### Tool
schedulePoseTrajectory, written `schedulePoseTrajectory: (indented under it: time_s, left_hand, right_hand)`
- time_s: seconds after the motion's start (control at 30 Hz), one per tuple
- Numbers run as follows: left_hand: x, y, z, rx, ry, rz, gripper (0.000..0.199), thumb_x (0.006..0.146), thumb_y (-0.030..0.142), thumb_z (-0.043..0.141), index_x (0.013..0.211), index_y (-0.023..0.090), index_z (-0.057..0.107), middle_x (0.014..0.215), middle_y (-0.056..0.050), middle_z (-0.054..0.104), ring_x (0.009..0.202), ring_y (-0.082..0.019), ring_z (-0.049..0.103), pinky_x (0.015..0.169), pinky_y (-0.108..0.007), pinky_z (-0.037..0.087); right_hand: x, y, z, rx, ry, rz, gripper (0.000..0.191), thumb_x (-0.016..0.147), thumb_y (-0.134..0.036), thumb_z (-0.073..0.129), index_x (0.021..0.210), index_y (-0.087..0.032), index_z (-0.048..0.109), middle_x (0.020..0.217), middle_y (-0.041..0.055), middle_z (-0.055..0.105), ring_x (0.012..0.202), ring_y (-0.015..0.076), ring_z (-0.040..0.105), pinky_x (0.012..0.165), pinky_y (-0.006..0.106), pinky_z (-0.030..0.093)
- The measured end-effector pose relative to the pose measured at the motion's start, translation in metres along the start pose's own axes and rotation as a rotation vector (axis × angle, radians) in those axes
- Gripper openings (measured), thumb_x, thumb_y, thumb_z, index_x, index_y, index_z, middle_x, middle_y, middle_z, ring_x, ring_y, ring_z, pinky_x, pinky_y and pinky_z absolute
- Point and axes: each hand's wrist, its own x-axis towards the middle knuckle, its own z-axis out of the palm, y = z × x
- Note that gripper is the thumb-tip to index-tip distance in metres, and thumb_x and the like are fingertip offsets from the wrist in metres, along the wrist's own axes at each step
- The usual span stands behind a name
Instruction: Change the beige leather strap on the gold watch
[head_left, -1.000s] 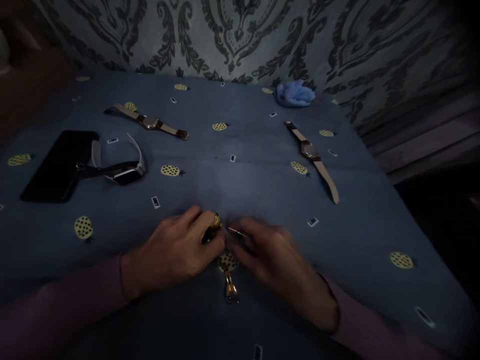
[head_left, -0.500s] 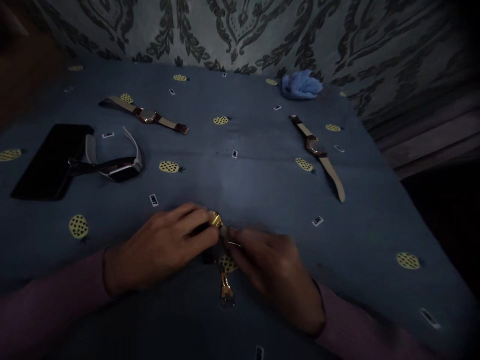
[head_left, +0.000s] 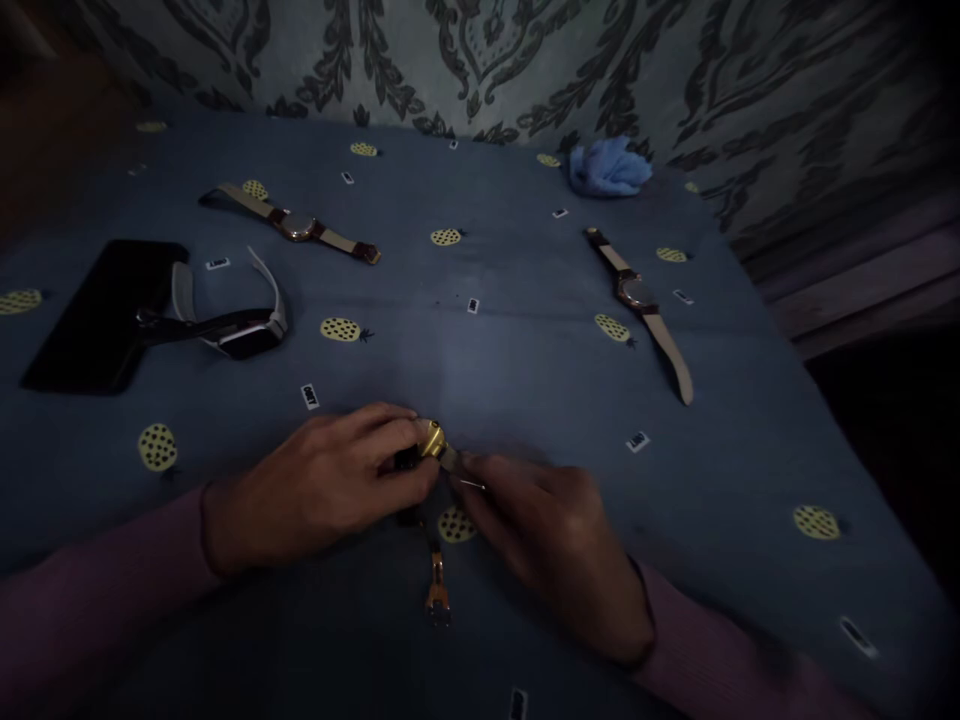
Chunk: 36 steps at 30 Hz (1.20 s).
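Observation:
A gold wristwatch (head_left: 433, 440) is held low over the cloth in front of me, its case pinched between the thumb and fingers of my left hand (head_left: 319, 485). My right hand (head_left: 551, 530) is closed at the watch's right side, its fingertips on a short greyish length of strap that runs from the case. A thin bright metal sliver (head_left: 472, 484) shows by those fingertips; I cannot tell what it belongs to. Below the hands hangs or lies a dark strap end with a gold clasp (head_left: 437, 590). Part of the watch is hidden by my left fingers.
Two strapped watches lie apart, one at back left (head_left: 298, 228) and one at right (head_left: 637, 292). At left, a smartwatch (head_left: 253, 342) with a pale band sits by a black phone (head_left: 97, 320). A crumpled blue cloth (head_left: 609, 168) rests near the patterned wall (head_left: 487, 60).
The gold clasp end has swung slightly left and down. Slightly more of the gold case shows between my hands; both hands keep nearly the same place and grip.

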Motion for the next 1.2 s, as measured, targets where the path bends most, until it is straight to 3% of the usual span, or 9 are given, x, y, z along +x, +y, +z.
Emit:
schedulePoseTrajectory:
  time_s: [0.4,0.6,0.8,1.07,1.2]
  left_hand:
    - [0.002,-0.009,-0.007,-0.098,-0.006,0.085,0.028,0.098,0.009,0.041,0.087,0.012,0.067,0.097,-0.008,0.069,0.098,-0.018,0.063,0.075,-0.026,0.059]
    - [0.002,-0.007,-0.009,-0.106,-0.029,0.034,0.033,0.101,0.010,0.035,0.089,0.016,0.065,0.101,-0.003,0.070,0.098,-0.017,0.064,0.080,-0.028,0.059]
    - [0.004,-0.007,-0.009,-0.069,-0.056,0.097,0.029,0.101,0.012,0.035,0.113,0.012,0.062,0.104,-0.008,0.070,0.097,-0.021,0.064,0.069,-0.029,0.060]
    - [0.005,-0.002,-0.006,0.011,-0.078,0.092,0.027,0.101,0.010,0.037,0.115,0.008,0.060,0.097,-0.009,0.068,0.095,-0.022,0.062,0.063,-0.029,0.059]
    - [0.004,-0.001,-0.005,0.020,-0.094,0.084,0.028,0.100,0.010,0.036,0.112,0.008,0.060,0.098,-0.008,0.068,0.091,-0.023,0.062,0.059,-0.030,0.059]
  right_hand:
    - [0.000,0.002,0.001,-0.084,0.025,-0.049,0.024,0.099,-0.018,0.047,0.084,-0.012,0.064,0.059,0.0029,0.067,0.046,0.0125,0.061,0.046,0.024,0.045]
    - [0.000,0.001,0.002,-0.071,0.000,-0.007,0.022,0.098,-0.018,0.047,0.084,-0.013,0.063,0.061,0.0027,0.067,0.048,0.0129,0.061,0.049,0.025,0.047]
    - [0.000,0.001,0.001,-0.073,-0.011,0.003,0.022,0.098,-0.018,0.046,0.083,-0.015,0.062,0.062,0.0031,0.068,0.049,0.0138,0.063,0.049,0.025,0.046]
    - [0.002,0.005,0.000,-0.030,-0.013,0.043,0.020,0.097,-0.019,0.049,0.080,-0.016,0.061,0.060,0.0003,0.064,0.048,0.0129,0.061,0.049,0.025,0.043]
    - [0.006,0.003,-0.008,0.036,-0.105,0.123,0.006,0.091,-0.018,0.056,0.086,-0.018,0.059,0.064,-0.0014,0.065,0.048,0.0118,0.058,0.048,0.023,0.041]
